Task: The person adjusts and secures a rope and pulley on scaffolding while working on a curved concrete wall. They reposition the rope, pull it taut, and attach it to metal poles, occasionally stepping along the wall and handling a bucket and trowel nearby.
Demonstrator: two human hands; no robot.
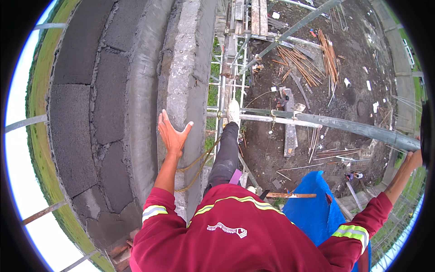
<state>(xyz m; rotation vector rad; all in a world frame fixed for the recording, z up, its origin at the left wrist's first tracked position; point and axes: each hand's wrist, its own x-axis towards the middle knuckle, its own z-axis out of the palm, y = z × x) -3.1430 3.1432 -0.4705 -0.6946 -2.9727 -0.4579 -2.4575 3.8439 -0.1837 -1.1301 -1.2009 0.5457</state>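
Note:
My left hand (172, 136) is empty, its fingers and thumb spread apart over the rough concrete ledge (181, 68). I cannot tell whether the fingertips touch the concrete. Stretched far out to the right, my right hand (413, 160) is closed against a dark upright scaffold pole (425, 131) at the picture's rim; part of its fingers is hidden there. A thick grey scaffold pipe (362, 128) runs across to that pole, just above the hand. One foot, in a pale shoe (233, 111), is on the scaffold between the ledge and the pipe.
Grey block wall (72, 113) rises left of the ledge. A yellowish rope (197, 174) hangs by my leg. Blue sheeting (312, 204) is below my right arm. Far down lie brown poles (301, 65) on dirt ground (353, 90), with people near the lower right. Wooden planks (259, 18) lie ahead.

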